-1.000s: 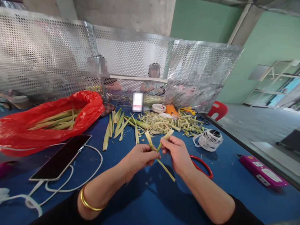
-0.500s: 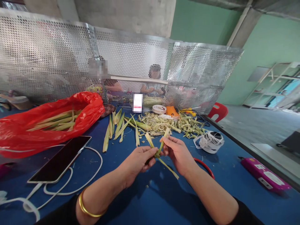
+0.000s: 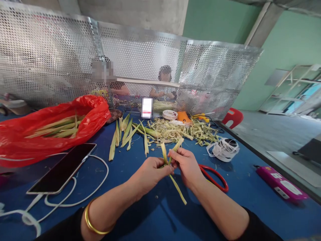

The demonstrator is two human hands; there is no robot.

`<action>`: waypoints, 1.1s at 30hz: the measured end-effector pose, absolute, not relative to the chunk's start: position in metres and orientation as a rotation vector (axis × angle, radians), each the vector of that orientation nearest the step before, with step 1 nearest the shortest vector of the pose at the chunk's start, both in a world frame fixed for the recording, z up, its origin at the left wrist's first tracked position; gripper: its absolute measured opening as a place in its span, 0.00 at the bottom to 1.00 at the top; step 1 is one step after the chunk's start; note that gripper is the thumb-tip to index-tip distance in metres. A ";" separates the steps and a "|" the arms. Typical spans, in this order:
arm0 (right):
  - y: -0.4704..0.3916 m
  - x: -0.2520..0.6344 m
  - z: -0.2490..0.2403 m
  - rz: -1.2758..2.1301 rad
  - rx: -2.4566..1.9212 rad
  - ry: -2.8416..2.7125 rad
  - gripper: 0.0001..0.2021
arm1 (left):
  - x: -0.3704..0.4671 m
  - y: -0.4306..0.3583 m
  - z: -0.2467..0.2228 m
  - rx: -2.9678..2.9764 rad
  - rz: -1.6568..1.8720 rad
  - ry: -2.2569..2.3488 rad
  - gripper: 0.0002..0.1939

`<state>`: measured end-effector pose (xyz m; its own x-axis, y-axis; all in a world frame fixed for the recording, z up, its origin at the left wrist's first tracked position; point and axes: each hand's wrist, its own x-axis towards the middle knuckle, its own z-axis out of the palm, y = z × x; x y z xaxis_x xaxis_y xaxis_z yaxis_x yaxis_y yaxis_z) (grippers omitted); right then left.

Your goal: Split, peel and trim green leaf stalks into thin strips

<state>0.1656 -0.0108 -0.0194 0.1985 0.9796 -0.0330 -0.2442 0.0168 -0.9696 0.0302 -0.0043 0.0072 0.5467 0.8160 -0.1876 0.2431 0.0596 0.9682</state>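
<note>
Between my two hands is a small bundle of corn husk strips (image 3: pixel 178 190), pale green and yellow, crossing at the middle. Two short ends stick up and a long end hangs down to the right. My left hand (image 3: pixel 155 170) pinches the crossing from the left, its thumb on top. My right hand (image 3: pixel 184 163) grips an upper strip close by, thumb and fingers pressed together. The fingers hide most of the crossing. Just beyond lie loose corn husk leaves (image 3: pixel 127 132) and a heap of shredded husk pieces (image 3: pixel 173 130) on the blue table (image 3: pixel 140 221).
On the left are a red plastic bag (image 3: pixel 95 108) of husks and a tablet (image 3: pixel 62 167) with a white cable (image 3: pixel 106 174). Red-handled scissors (image 3: pixel 220 179), a white ribbon roll (image 3: pixel 224 149) and a purple power bank-like box (image 3: pixel 281 184) lie right. A perforated metal screen (image 3: pixel 140 53) stands behind.
My right hand has shifted slightly left, closer to my left hand. The hanging strip now points more steeply down, and more of the red handles shows.
</note>
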 end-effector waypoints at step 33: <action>-0.022 0.169 0.001 0.660 -1.282 -1.316 0.11 | 0.025 -0.006 0.014 1.624 0.394 0.801 0.23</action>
<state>0.1689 -0.0221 0.0010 0.2201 0.9211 0.3212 0.2937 0.2515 -0.9222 0.0248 -0.0062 0.0145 0.7032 0.6886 -0.1770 0.2802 -0.0395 0.9591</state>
